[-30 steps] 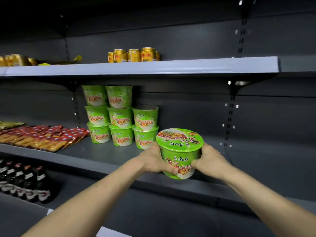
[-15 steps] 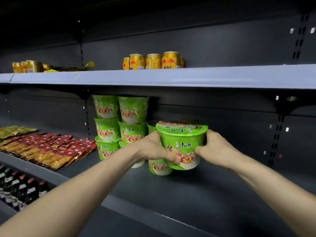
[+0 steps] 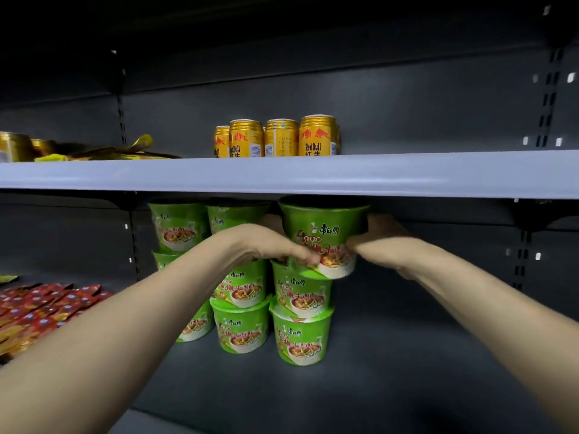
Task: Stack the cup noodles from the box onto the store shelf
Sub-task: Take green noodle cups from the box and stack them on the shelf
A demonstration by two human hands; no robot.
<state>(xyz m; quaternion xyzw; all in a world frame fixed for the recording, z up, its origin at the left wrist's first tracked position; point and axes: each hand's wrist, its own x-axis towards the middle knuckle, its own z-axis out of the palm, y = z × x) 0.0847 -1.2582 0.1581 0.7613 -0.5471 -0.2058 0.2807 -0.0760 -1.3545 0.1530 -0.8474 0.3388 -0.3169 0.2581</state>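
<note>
- both hands clasp one cup noodle (image 3: 322, 227) low on its wall: left hand (image 3: 269, 245) at its 9 o'clock, right hand (image 3: 385, 242) at 3, equally near.
- cup upright, axis 12-to-6; its base is at the top of the two-cup column (image 3: 300, 311) at 6, contact unclear.
- rim close under the upper shelf (image 3: 282, 173) at 12.

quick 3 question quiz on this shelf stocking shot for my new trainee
1. True or false: the left hand and right hand both grip the green paper noodle cup.
2. How many green cups stand in the stack just below the held cup? A one, B two, C four.
3. Fill in: the gold drink cans stand on the grey metal shelf ___ the held cup.
Key: 1 true; 2 B; 3 above.
</note>
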